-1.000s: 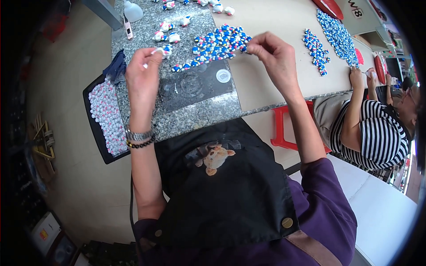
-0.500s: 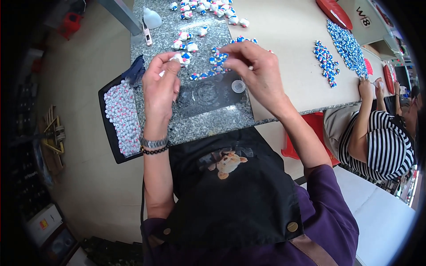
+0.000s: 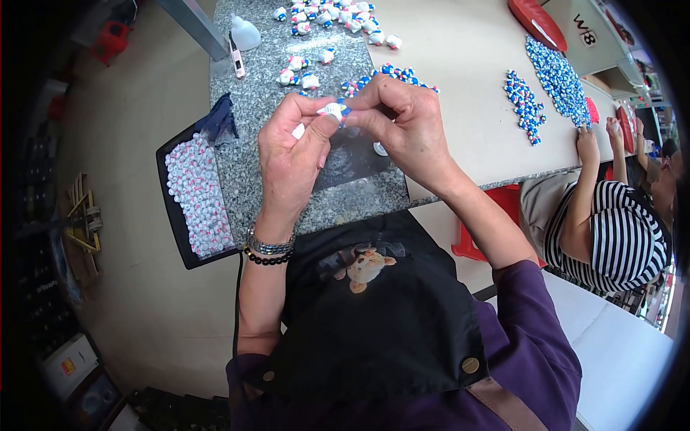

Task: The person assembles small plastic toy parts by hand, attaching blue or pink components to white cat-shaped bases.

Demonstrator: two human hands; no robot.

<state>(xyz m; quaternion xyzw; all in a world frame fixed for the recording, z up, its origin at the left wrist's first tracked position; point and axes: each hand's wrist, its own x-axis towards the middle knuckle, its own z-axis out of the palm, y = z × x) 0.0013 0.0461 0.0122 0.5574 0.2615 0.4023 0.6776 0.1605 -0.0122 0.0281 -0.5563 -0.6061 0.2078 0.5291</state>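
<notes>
A small white-and-blue figurine [image 3: 333,110] is pinched between the thumb and forefinger of my left hand [image 3: 289,154]. Another small white piece [image 3: 298,131] shows among that hand's curled fingers. My right hand [image 3: 411,129] meets the figurine from the other side, its thumb and fingertips closed at the blue part. Beneath my hands is a dark clear mat [image 3: 352,161] on the speckled stone table [image 3: 334,205]. A round clear lid or cup [image 3: 379,149] is partly covered by my right hand. Just beyond lie several small blue-and-pink pieces [image 3: 402,74].
A black tray [image 3: 172,215] of white-and-pink pieces stands at the left, beside a dark cloth [image 3: 219,121]. White-and-blue figurines [image 3: 334,14], a squeeze bottle [image 3: 245,33] and a pen-like tool [image 3: 237,61] lie farther back. Blue pieces [image 3: 559,79] are heaped near a person in stripes [image 3: 625,233].
My left hand has moved right with the figurine, and my right hand has come in to meet it. Both hands now touch the figurine above the mat.
</notes>
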